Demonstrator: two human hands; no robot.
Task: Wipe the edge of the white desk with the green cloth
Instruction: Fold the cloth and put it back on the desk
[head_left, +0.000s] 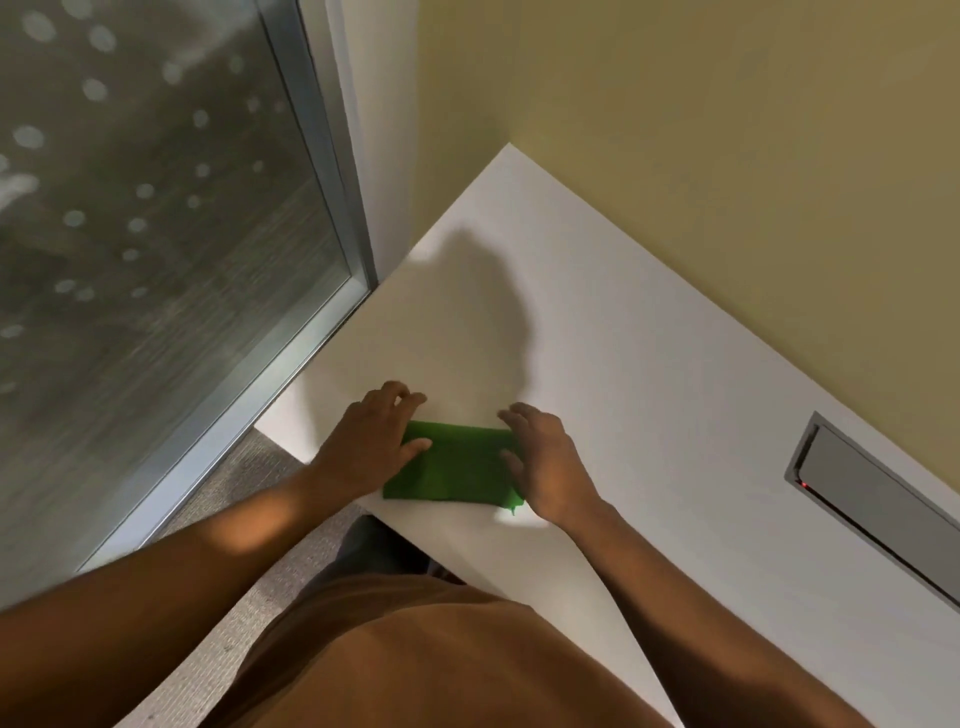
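A folded green cloth lies flat on the white desk, close to the desk's near edge. My left hand rests on the cloth's left end, thumb on the fabric and fingers spread over the desk. My right hand lies palm down over the cloth's right end, fingers extended. Neither hand is closed around the cloth; both press on it from above. The cloth's two ends are hidden under my hands.
A grey metal cable flap with a small red light is set into the desk at the right. A yellow-green wall borders the desk's far side. A frosted glass panel in a metal frame stands left, above grey carpet.
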